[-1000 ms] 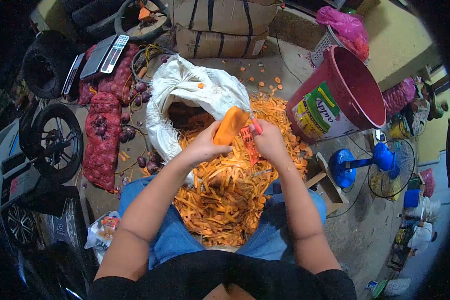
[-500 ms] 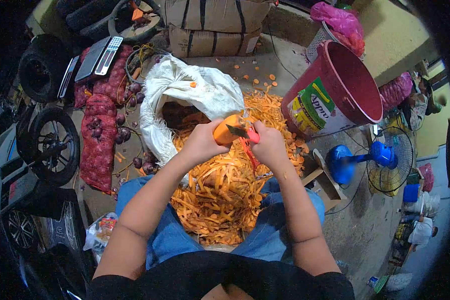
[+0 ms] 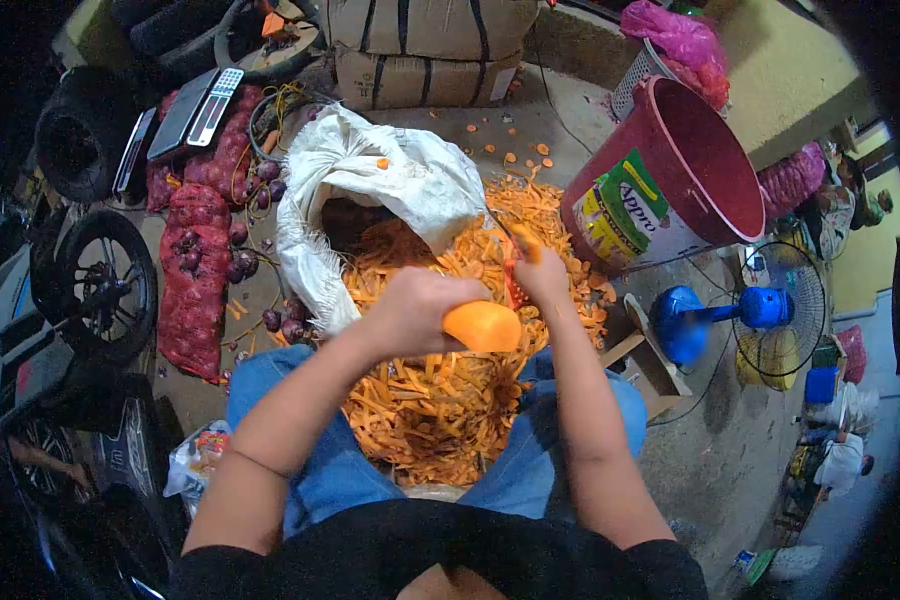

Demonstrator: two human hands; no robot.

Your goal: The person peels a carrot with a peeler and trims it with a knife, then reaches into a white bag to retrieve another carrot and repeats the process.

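My left hand (image 3: 420, 308) grips a peeled orange carrot (image 3: 483, 327), its blunt end pointing right. Just up and to the right, my right hand (image 3: 542, 277) is closed on a red-handled tool (image 3: 515, 283), whose far end is smeared by motion. Beneath both hands, orange peelings (image 3: 430, 400) lie in a thick heap between the knees. A white woven sack (image 3: 410, 195) lies open beyond my left hand, with peelings at its mouth.
A large maroon bucket (image 3: 620, 215) stands at the right, near a blue fan (image 3: 765, 307). Red net bags of onions (image 3: 192, 290) and a scale (image 3: 208, 108) are at the left. Taped cartons (image 3: 420, 80) stand behind the sack. A motorcycle wheel (image 3: 105, 285) is far left.
My left hand has moved down and right with the carrot, away from the tool. The right hand has shifted slightly, and the tool has turned upward.
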